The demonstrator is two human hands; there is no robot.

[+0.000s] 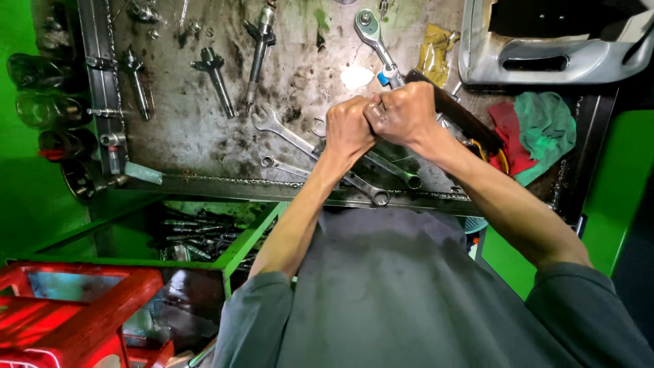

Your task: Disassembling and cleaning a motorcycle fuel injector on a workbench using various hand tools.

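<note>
Left hand (349, 128) and right hand (402, 112) fisted, pressed together above wrenches (286, 133) on workbench (191, 129); contents hidden

Both hands, left (349, 128) and right (403, 114), pressed together above the workbench (204, 136), over combination wrenches (286, 136) lying beneath them, with a ratchet (371, 34) behind, fuel injectors (218, 78) far to the left, rags (538, 129) off to the right, and a stool (75, 307) below left.
</note>
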